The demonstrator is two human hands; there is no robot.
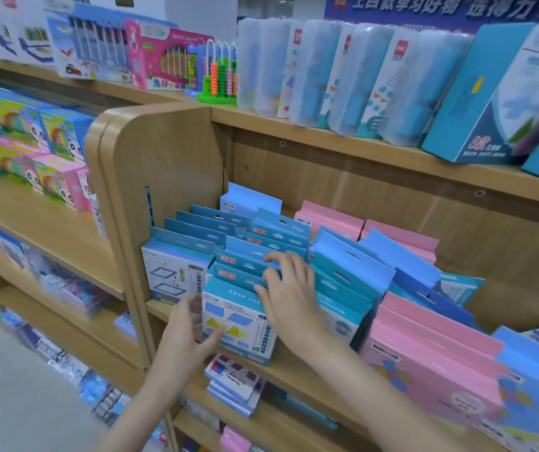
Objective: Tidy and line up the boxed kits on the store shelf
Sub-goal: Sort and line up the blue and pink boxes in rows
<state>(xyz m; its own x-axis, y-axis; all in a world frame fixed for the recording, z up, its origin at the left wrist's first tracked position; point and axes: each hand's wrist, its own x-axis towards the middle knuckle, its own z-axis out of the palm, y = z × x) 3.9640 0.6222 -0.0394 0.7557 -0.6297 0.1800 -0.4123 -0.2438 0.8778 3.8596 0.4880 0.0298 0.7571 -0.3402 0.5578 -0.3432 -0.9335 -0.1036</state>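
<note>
Wooden store shelf (294,363) carries rows of blue cardboard boxed kits (196,238). Left hand (186,334) grips the front blue-and-white kit box (235,324) by its side; right hand (289,295) lies spread-fingered over its top

The right hand (289,298) covers the top flaps of the front blue kit box (235,324) beneath it. The left hand (186,334) is motion-blurred at its fingertips. Far right of both hands, the pink box (431,370) runs past the frame's bottom edge.
</note>
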